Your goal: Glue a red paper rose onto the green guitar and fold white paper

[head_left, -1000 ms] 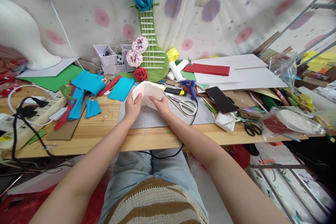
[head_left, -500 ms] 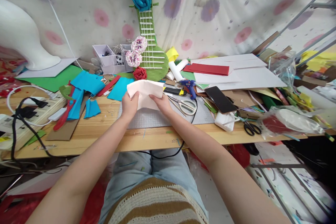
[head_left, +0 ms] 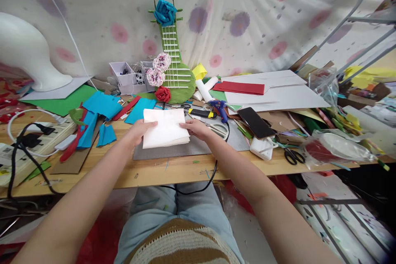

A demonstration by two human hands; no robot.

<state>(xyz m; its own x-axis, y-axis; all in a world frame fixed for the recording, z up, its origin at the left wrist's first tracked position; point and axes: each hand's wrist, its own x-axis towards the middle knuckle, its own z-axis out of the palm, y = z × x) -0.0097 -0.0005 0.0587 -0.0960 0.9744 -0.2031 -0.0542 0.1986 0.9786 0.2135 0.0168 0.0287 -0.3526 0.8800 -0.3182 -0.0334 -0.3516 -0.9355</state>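
The left hand (head_left: 138,131) grips the left edge of a layered white paper sheet (head_left: 166,128), its thumb pressed on top, while the right hand (head_left: 196,128) pinches the right edge. The sheet lies flat between them over the gray cutting mat (head_left: 198,150) near the front of the wooden table (head_left: 123,177) — whether it touches the mat cannot be told. Just beyond the right hand are a black-and-yellow utility knife (head_left: 202,113), white-handled scissors (head_left: 220,129) and a blue glue gun (head_left: 220,109). A black smartphone (head_left: 255,122) lies farther right. Behind the sheet stands a green guitar-shaped craft (head_left: 186,80) with a blue flower (head_left: 165,12) at its top; blue paper pieces (head_left: 102,105) lie to the left.
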